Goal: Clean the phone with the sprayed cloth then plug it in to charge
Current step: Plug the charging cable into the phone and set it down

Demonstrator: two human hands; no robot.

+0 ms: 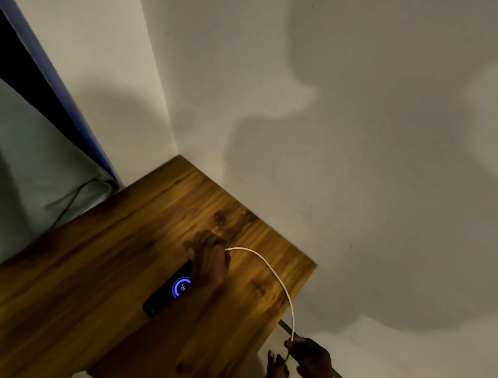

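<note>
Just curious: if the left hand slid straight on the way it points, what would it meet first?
Probably the wall behind the table; only bare wood lies ahead of the left hand, though depth is unclear.

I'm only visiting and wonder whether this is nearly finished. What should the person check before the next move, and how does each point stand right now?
1. Phone lies flat on the wooden table: ok.
2. Screen lit with a blue ring, suggesting charge: ok.
3. Plug fully seated in the phone: cannot tell, the left hand covers that end.
4. Cable free of knots between the hands: ok, one clean arc.
5. Right hand holds the cable just past the table edge: ok.
6. Phone wiped clean: cannot tell from this view.
</note>
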